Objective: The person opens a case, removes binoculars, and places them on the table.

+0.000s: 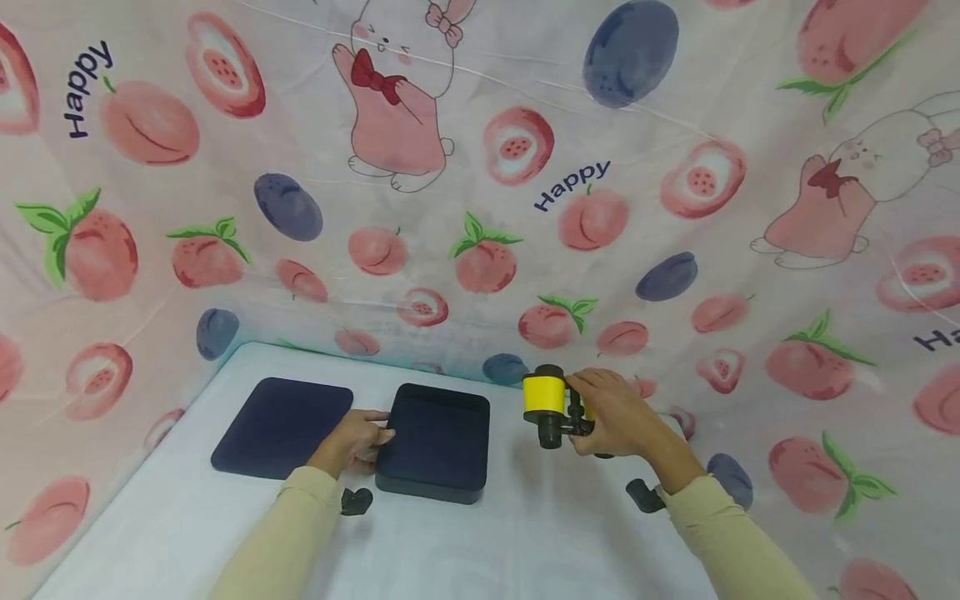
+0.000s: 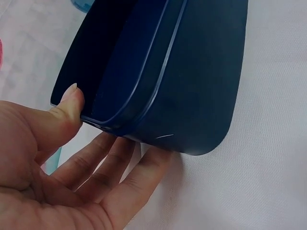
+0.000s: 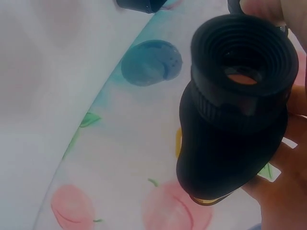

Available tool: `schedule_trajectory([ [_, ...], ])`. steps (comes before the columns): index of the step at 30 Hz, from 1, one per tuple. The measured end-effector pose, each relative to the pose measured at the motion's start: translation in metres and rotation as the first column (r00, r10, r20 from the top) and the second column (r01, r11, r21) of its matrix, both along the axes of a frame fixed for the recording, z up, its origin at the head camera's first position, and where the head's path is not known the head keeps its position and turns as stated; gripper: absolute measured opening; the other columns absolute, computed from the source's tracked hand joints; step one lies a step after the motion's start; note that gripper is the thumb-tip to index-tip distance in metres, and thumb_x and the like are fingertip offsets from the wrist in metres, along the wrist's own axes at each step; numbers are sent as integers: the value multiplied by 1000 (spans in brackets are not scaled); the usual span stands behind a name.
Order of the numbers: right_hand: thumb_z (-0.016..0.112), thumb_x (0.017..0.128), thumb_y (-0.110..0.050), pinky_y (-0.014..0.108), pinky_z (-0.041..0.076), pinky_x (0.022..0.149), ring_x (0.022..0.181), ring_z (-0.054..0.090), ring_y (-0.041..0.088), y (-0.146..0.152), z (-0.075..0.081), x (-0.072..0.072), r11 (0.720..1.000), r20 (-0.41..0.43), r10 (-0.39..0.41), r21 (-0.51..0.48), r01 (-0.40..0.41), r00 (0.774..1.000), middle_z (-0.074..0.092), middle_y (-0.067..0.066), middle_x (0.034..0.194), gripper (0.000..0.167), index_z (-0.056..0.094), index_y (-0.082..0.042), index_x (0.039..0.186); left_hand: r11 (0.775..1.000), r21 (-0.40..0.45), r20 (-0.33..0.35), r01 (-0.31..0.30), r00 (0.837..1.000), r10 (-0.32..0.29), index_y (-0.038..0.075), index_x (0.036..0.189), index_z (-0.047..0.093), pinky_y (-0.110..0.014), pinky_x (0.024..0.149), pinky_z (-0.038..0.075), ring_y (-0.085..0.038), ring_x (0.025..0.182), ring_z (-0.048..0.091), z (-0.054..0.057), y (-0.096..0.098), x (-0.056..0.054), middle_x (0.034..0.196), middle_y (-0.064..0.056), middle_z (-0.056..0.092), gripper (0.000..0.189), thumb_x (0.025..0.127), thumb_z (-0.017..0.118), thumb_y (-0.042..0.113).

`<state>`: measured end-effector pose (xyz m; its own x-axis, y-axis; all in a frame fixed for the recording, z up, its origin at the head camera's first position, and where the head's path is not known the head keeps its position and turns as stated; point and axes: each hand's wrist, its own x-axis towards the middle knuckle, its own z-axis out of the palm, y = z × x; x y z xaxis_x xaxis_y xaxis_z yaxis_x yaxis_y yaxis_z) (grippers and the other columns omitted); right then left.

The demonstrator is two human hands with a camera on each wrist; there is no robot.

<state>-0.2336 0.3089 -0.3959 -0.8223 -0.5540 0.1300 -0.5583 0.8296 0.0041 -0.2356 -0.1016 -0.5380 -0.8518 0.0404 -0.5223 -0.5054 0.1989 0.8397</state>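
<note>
A dark navy open box [image 1: 431,489] with rounded corners sits on the white table. My left hand [image 1: 360,437] grips its left side. In the left wrist view, the thumb of the left hand [image 2: 62,163] hooks over the rim of the box [image 2: 201,81], with the fingers against the outside wall. My right hand [image 1: 618,414] holds yellow-and-black binoculars [image 1: 543,393] in the air, to the right of the box. Up close in the right wrist view, one black eyepiece of the binoculars [image 3: 235,115] faces the camera, with fingers of the right hand [image 3: 288,177] behind it.
Left of the box lies a flat dark navy panel [image 1: 281,427] with rounded corners, like a lid. The white table [image 1: 525,542] ends at a fruit-and-rabbit print cloth [image 1: 465,200] that hangs behind and on both sides. Small black pieces [image 1: 356,502] show at both wrists.
</note>
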Motion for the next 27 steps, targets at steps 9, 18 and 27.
schedule_trajectory([
  [9, 87, 69, -38, 57, 44, 118, 131, 56, 35, -3, -6, -3, 1000, 18, -8, 5, 8, 1000, 66, 12, 137, 87, 59, 1, 142, 1000, -5, 16, -2, 1000, 2, 5, 157, 44, -65, 100, 55, -50, 139, 53, -5, -4, -2, 154, -31, 50, 57, 103, 62, 5],
  [18, 87, 69, -40, 58, 43, 118, 132, 56, 35, 2, -8, 0, 1000, 43, -20, -12, 21, 999, 66, 12, 138, 89, 59, 0, 143, 1000, -3, 22, 3, 1000, -3, 5, 157, 43, -64, 101, 55, -50, 140, 52, -3, 1, -3, 154, -30, 50, 57, 104, 61, 5],
  [27, 88, 68, -41, 58, 44, 118, 132, 56, 34, 1, -12, -1, 1000, 41, -19, -4, 19, 999, 66, 12, 139, 90, 59, -1, 143, 1000, 0, 9, 14, 1000, -14, 4, 158, 41, -66, 104, 53, -51, 141, 51, 0, 0, -2, 156, -31, 48, 57, 104, 60, 6],
])
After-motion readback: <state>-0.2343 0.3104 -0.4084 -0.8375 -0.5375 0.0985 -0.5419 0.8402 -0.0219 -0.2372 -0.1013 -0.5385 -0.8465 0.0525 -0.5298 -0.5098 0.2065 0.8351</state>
